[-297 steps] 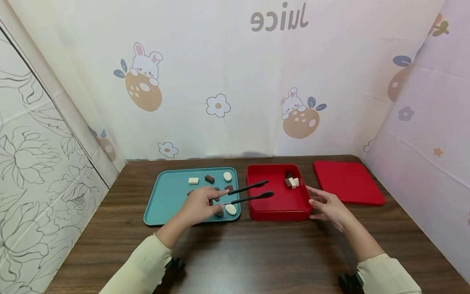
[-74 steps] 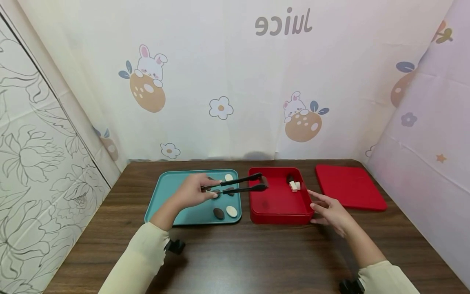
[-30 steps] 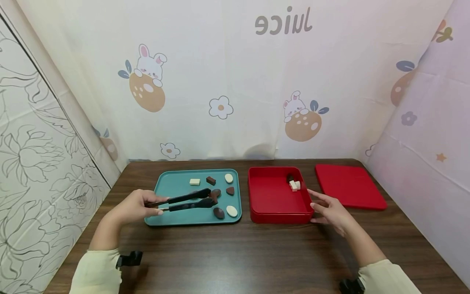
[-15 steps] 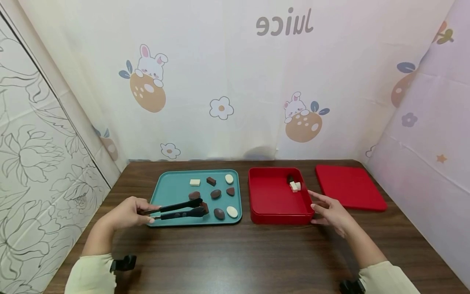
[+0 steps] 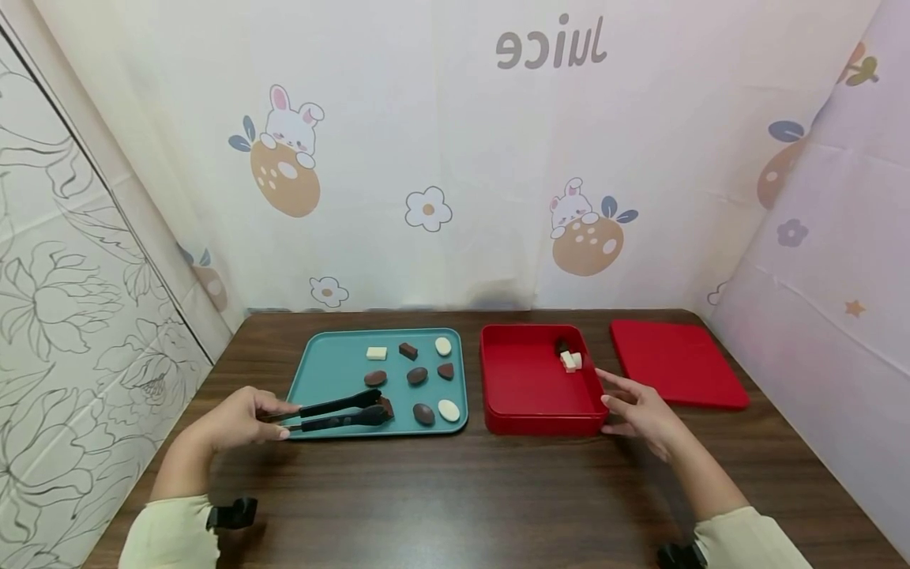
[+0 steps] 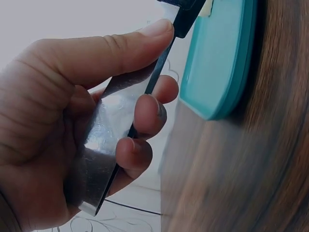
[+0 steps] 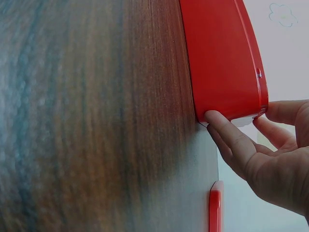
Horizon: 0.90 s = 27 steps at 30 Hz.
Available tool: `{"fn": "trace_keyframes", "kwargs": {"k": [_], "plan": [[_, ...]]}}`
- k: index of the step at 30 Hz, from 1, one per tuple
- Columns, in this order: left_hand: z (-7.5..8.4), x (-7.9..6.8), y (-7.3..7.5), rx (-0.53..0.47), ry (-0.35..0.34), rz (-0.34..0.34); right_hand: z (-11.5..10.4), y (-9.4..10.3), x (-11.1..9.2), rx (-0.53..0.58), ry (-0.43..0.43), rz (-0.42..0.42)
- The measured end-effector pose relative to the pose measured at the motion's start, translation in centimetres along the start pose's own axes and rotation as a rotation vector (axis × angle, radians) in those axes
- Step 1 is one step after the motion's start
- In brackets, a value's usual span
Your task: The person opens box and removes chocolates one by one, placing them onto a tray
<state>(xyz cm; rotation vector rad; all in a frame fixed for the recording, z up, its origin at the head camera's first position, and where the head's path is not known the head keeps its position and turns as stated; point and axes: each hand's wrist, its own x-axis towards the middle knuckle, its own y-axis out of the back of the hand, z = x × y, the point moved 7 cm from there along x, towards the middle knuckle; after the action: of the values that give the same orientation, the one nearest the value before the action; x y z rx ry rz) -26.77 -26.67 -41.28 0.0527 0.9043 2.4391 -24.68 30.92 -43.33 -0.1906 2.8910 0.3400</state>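
Hand (image 7: 273, 166) touching red box (image 7: 224, 63), wooden table (image 7: 96, 116)

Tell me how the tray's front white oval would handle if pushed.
The white oval looks smooth and rounded, so may slide or rock. Being small, it is probably light. The rimmed teal tray would likely stop it escaping.

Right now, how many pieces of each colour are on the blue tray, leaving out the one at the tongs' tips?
Brown pieces: 5
White pieces: 3
Total on the tray: 8
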Motion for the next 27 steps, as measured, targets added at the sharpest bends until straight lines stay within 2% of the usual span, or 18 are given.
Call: {"fn": "trace_keyframes", "kwargs": {"k": [8,16,27], "plan": [[-0.8,-0.8,0.6,0.007,0.021,0.025,-0.1,-0.1,0.0,0.004,0.001,-0.002],[-1.1,-1.4,0.8,-0.033,0.041,0.019,-0.2,-0.1,0.0,0.003,0.001,0.001],[-1.5,-2.0,0.9,-0.041,0.104,0.024,-0.1,0.0,-0.1,-0.002,0.0,0.003]]}}
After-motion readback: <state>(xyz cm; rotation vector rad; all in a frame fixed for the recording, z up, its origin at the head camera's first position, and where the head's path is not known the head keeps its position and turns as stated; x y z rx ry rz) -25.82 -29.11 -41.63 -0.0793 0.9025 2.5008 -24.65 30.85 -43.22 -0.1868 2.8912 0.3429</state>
